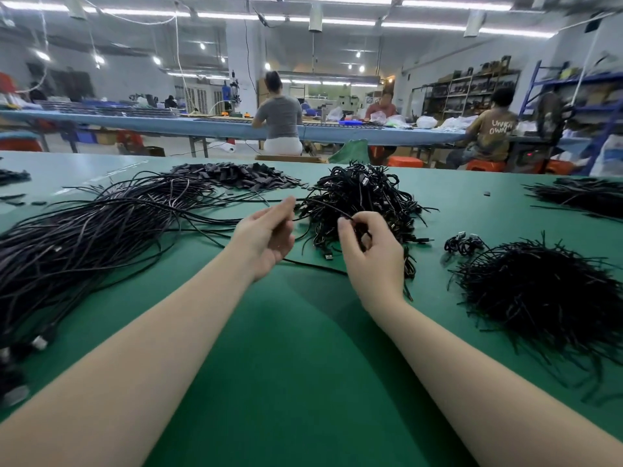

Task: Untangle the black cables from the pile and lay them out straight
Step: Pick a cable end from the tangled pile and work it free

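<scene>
Bright overhead strip lighting, wide-angle edge warp, blur.

matt green table mat [296, 348], slightly glossy black cables [364, 193]

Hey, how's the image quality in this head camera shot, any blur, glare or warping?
Head view: strong wide-angle warping, the far benches bow and the forearms stretch; ceiling strip lights blow out to white; the corners smear; the tangled pile and both hands, left hand and right hand, are fairly sharp; soft forearm shadows fall on the green table.
</scene>
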`<state>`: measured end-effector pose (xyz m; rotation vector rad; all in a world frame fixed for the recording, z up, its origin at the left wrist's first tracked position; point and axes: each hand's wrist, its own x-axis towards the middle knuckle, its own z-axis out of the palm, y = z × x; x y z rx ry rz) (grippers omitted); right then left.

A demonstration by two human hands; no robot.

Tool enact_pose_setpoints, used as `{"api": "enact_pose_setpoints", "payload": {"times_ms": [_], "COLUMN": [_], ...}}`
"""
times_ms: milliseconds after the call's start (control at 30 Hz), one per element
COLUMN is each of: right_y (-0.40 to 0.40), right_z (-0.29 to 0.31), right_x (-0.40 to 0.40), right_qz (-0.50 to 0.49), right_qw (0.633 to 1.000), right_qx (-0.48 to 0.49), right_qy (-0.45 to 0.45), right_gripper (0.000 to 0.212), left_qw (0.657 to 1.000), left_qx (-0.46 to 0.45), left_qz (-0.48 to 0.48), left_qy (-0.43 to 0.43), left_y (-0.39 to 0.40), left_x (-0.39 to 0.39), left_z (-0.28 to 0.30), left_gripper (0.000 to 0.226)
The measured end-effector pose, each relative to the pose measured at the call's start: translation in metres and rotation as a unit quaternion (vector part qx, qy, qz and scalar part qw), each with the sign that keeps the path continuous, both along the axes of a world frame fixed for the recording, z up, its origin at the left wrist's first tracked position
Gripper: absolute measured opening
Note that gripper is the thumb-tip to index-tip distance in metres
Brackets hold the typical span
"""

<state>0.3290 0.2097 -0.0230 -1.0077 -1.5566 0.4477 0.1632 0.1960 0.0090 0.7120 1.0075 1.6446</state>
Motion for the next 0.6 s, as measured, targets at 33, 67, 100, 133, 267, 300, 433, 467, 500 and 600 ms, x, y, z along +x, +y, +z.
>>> {"api": "enact_pose_setpoints", "payload": {"times_ms": [33,67,100,133,267,300,433,467,500,600], "right_y": [-0.004,-0.007,-0.01,-0.012,-0.02,-0.022,-0.024,-0.024,-0.024,-0.021], "right_z": [0.001,0.001,0.002,0.001,-0.003,-0.003,-0.002,-0.003,-0.003,-0.005], "right_x": [-0.003,-0.005,-0.008,-0.01,-0.019,-0.02,-0.02,-0.019,-0.019,-0.017], "right_qz": [0.014,0.03,0.044,0.054,0.083,0.087,0.1,0.103,0.105,0.12], "right_qw": [0.999,0.997,0.995,0.993,0.991,0.991,0.99,0.989,0.988,0.984], "right_qx": [0.027,0.05,0.063,0.066,0.057,0.057,0.053,0.054,0.054,0.043], "right_qy": [-0.022,-0.041,-0.062,-0.083,-0.09,-0.083,-0.083,-0.089,-0.097,-0.126], "right_gripper": [0.017,0.019,0.02,0.022,0.019,0.018,0.017,0.017,0.016,0.016], "left_qw": [1.0,0.999,0.997,0.995,0.985,0.983,0.973,0.972,0.974,0.983], "left_qx": [-0.006,-0.007,-0.007,-0.005,0.04,0.058,0.099,0.097,0.088,0.047], "left_qz": [-0.001,0.004,0.01,0.017,0.016,0.006,-0.035,-0.044,-0.057,-0.089], "left_qy": [-0.027,-0.049,-0.071,-0.093,-0.167,-0.177,-0.206,-0.207,-0.201,-0.153], "left_y": [0.001,0.002,0.002,0.003,0.005,0.005,0.002,0.002,0.001,0.0], "left_x": [-0.004,-0.007,-0.01,-0.012,-0.014,-0.013,-0.008,-0.007,-0.006,-0.004], "left_z": [0.003,0.005,0.007,0.008,0.01,0.011,0.017,0.018,0.019,0.022], "left_gripper": [0.026,0.026,0.024,0.023,0.028,0.026,0.015,0.016,0.017,0.032]}}
